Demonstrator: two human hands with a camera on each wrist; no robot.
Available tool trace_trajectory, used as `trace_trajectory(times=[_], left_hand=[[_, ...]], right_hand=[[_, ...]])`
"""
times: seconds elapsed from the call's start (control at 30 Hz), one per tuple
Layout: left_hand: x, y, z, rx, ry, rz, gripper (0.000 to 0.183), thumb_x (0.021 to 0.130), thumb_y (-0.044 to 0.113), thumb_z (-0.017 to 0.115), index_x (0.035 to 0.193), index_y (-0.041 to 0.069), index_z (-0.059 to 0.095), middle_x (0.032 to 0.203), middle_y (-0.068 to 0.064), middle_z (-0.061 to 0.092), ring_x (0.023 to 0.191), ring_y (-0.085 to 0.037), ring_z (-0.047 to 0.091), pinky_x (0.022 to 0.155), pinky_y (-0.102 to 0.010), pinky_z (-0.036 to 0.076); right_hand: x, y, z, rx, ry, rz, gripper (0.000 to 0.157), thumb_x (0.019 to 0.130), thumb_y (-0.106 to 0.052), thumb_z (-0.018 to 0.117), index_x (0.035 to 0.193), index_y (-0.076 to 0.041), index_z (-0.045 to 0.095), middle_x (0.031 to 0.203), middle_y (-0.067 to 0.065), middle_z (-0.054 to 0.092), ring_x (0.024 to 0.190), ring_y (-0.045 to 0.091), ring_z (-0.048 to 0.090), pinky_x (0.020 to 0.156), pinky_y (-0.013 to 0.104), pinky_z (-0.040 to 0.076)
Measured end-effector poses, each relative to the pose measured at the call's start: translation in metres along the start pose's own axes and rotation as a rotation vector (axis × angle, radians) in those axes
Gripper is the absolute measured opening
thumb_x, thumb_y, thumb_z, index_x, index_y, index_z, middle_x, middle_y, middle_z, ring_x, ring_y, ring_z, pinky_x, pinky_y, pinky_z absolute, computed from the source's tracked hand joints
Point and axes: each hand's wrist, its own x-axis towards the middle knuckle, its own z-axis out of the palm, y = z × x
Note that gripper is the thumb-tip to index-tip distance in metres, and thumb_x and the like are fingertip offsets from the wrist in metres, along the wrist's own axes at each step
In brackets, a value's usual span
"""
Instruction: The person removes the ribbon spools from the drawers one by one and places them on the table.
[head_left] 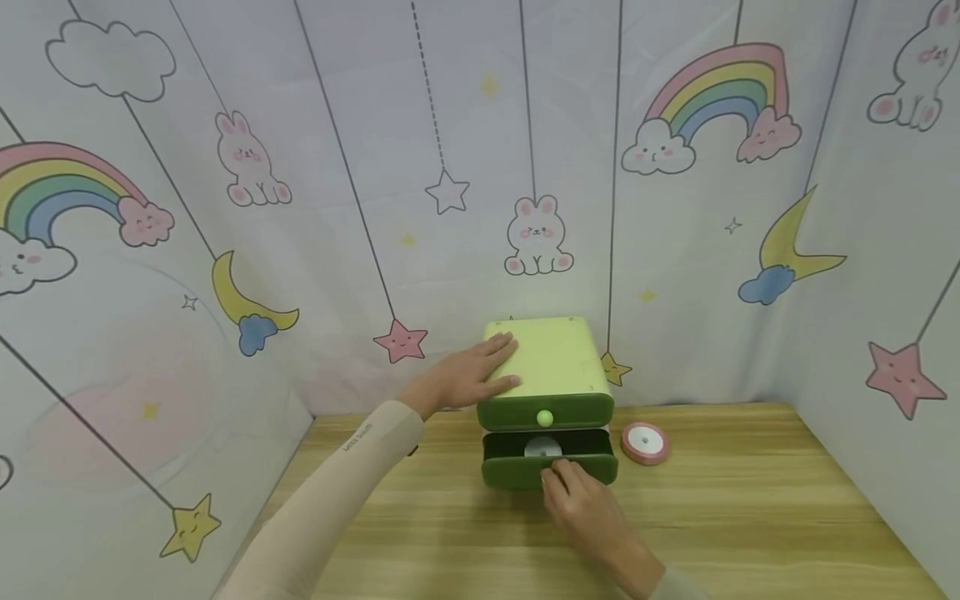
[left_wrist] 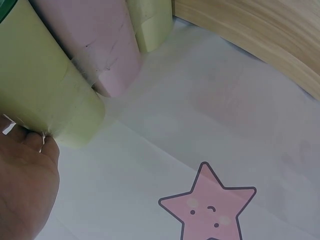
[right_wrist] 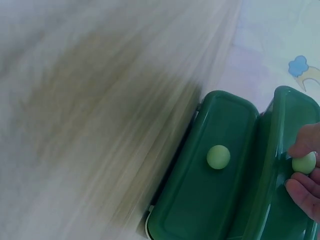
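A small drawer cabinet (head_left: 558, 354) with a pale yellow-green top and dark green drawer fronts stands on the table near the back wall. My left hand (head_left: 476, 375) rests on its top at the left, fingers fairly straight. The middle drawer (head_left: 510, 473) is pulled partway out, and a white disc (head_left: 543, 447) lies inside. Thumb and fingers of my right hand (head_left: 588, 508) pinch that drawer's round, light green knob (right_wrist: 303, 164). Above it, the top drawer (head_left: 510, 412) is closed. Below, the bottom drawer (right_wrist: 200, 190) shows closed in the right wrist view.
Right of the cabinet, a pink-rimmed white spool (head_left: 645, 442) lies flat on the wood-grain table (head_left: 720, 517). Printed cloth walls (head_left: 450, 275) with stars, rabbits and rainbows enclose the table at the back and both sides. The cabinet's pink middle tier (left_wrist: 100, 40) shows from the left wrist.
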Motion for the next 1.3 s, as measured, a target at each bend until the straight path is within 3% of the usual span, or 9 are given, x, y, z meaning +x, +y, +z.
trace_trajectory(times=[0.57,1.3], left_hand=[[0.000,-0.001,0.002,-0.008,0.012,-0.002,0.085,0.104,0.075,0.029,0.170,0.024,0.010,0.179,0.005,0.005,0.167,-0.016,0.009,0.133,-0.043,0.026],[0.000,-0.001,0.002,-0.015,0.010,-0.005,0.088,0.103,0.077,0.028,0.171,0.025,0.009,0.179,0.005,0.005,0.167,-0.016,0.009,0.134,-0.043,0.025]], right_hand=[[-0.009,-0.017,-0.017,0.004,-0.038,0.020,0.043,0.110,-0.018,0.039,0.096,0.000,0.075,0.090,0.010,0.067,0.075,0.016,0.065,0.065,0.026,0.060],[-0.016,-0.029,-0.029,0.045,0.067,-0.003,0.036,0.108,-0.013,0.045,0.092,-0.002,0.075,0.085,0.005,0.065,0.070,0.014,0.061,0.059,0.020,0.054]])
